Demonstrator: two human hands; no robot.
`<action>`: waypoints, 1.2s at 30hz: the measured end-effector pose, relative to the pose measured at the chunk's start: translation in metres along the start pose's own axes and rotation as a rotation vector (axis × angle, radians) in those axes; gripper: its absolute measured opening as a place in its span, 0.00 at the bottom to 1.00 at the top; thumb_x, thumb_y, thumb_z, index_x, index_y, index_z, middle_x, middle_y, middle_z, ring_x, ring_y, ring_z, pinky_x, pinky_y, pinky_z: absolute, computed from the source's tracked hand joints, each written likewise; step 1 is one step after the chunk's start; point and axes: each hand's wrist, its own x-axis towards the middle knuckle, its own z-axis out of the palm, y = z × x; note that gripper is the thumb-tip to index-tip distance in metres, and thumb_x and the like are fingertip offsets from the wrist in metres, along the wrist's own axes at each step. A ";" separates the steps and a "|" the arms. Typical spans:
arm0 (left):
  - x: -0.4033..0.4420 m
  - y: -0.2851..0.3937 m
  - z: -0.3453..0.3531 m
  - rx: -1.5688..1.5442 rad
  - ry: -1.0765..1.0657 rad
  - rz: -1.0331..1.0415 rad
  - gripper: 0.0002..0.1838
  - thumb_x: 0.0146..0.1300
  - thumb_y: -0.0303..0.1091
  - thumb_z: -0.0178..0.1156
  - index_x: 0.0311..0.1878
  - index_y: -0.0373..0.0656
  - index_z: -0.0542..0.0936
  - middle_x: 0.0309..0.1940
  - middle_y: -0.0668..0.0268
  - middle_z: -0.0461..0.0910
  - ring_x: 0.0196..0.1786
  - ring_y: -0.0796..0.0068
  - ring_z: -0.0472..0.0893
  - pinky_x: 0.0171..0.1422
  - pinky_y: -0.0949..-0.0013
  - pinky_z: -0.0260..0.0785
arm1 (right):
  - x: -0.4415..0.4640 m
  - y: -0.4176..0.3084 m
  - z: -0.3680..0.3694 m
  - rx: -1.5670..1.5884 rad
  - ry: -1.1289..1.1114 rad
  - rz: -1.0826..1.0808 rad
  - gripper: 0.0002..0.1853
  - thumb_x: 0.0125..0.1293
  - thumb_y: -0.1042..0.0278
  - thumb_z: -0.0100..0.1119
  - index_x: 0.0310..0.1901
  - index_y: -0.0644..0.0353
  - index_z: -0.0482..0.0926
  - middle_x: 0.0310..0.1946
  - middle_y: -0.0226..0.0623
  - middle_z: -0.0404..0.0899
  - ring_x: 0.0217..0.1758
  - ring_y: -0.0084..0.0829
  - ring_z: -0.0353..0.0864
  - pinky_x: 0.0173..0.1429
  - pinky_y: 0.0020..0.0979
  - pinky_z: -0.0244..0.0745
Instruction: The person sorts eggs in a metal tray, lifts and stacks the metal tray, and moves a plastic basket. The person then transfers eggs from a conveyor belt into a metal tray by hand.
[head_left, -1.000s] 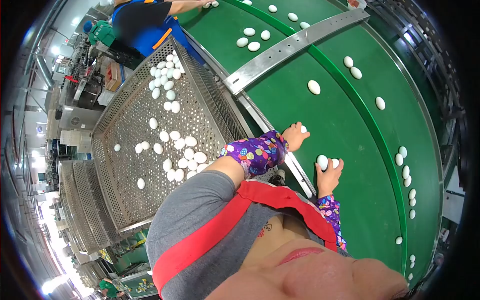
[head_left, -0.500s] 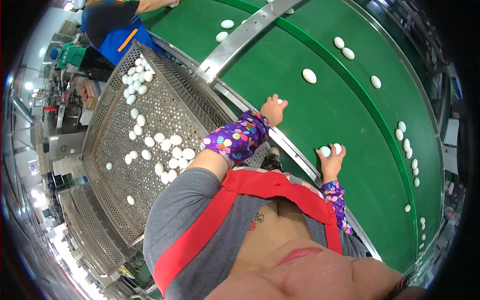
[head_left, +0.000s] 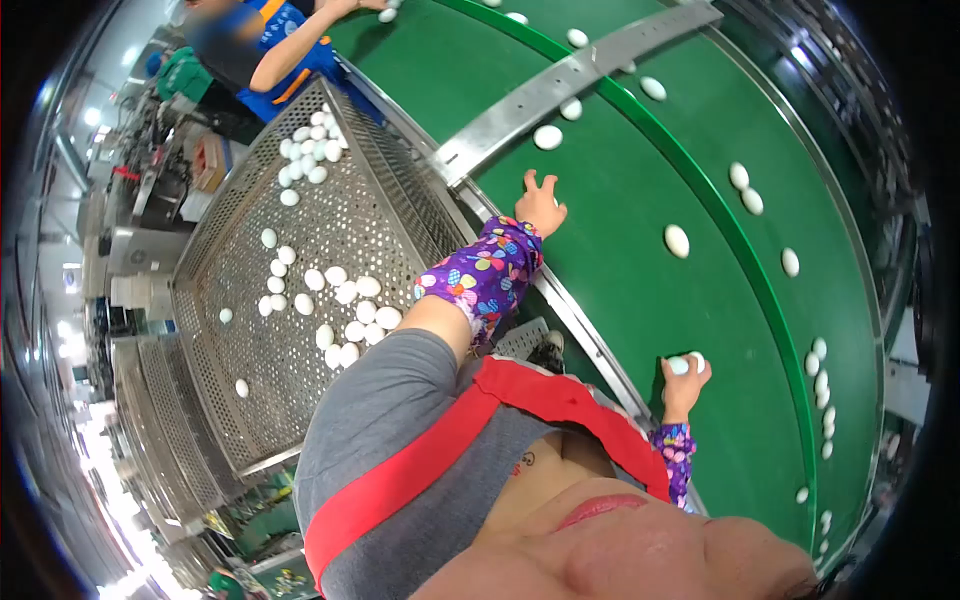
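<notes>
My left hand [head_left: 541, 207] is over the green conveyor belt [head_left: 600, 290], its fingers curled. A sliver of white egg shows between the thumb and fingers; the hand hides the rest. Lower on the belt, my right hand [head_left: 686, 387] is closed around two eggs, a pale bluish egg [head_left: 678, 365] and a white egg [head_left: 697, 361], side by side. A larger cream egg [head_left: 677, 241] lies alone on the belt between and beyond my hands. Both forearms wear purple patterned sleeves.
A perforated metal tray [head_left: 225, 385] with many loose eggs is at my left. A steel bar [head_left: 510, 118] crosses the belt, and a green divider rail [head_left: 690, 155] curves along it. More eggs [head_left: 738, 176] lie beyond the rail. A co-worker's arm [head_left: 290, 55] reaches over the belt at the top.
The view has shifted slightly. Eggs on the belt have moved down the frame, and more appear near the steel bar. My right hand has moved down and right, with its fingers tighter around its eggs.
</notes>
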 end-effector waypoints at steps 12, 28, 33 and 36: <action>0.055 0.014 -0.006 0.152 -0.002 -0.056 0.61 0.37 0.71 0.69 0.74 0.58 0.53 0.68 0.27 0.44 0.45 0.41 0.82 0.44 0.58 0.78 | 0.014 -0.074 0.015 0.183 -0.066 -0.274 0.23 0.43 0.64 0.77 0.41 0.54 0.77 0.62 0.45 0.60 0.57 0.49 0.72 0.57 0.40 0.73; 0.049 0.077 0.040 0.283 -0.546 0.279 0.33 0.48 0.65 0.62 0.46 0.46 0.83 0.49 0.44 0.76 0.56 0.40 0.72 0.67 0.45 0.57 | -0.011 -0.038 0.000 0.053 -0.025 -0.273 0.27 0.40 0.62 0.79 0.43 0.52 0.76 0.63 0.52 0.58 0.57 0.55 0.72 0.55 0.44 0.74; -0.008 0.102 0.030 0.236 -0.536 0.274 0.37 0.48 0.67 0.61 0.43 0.39 0.84 0.44 0.42 0.79 0.69 0.41 0.57 0.63 0.46 0.63 | -0.035 -0.019 -0.014 -0.073 -0.002 -0.267 0.28 0.39 0.62 0.79 0.45 0.53 0.76 0.64 0.53 0.58 0.58 0.55 0.71 0.55 0.45 0.74; -0.036 0.119 0.039 0.169 -0.461 0.224 0.35 0.45 0.65 0.66 0.47 0.43 0.83 0.66 0.37 0.54 0.60 0.43 0.71 0.61 0.55 0.70 | -0.040 -0.018 -0.024 -0.150 -0.011 -0.208 0.29 0.39 0.63 0.79 0.46 0.54 0.76 0.64 0.53 0.58 0.58 0.55 0.71 0.55 0.45 0.74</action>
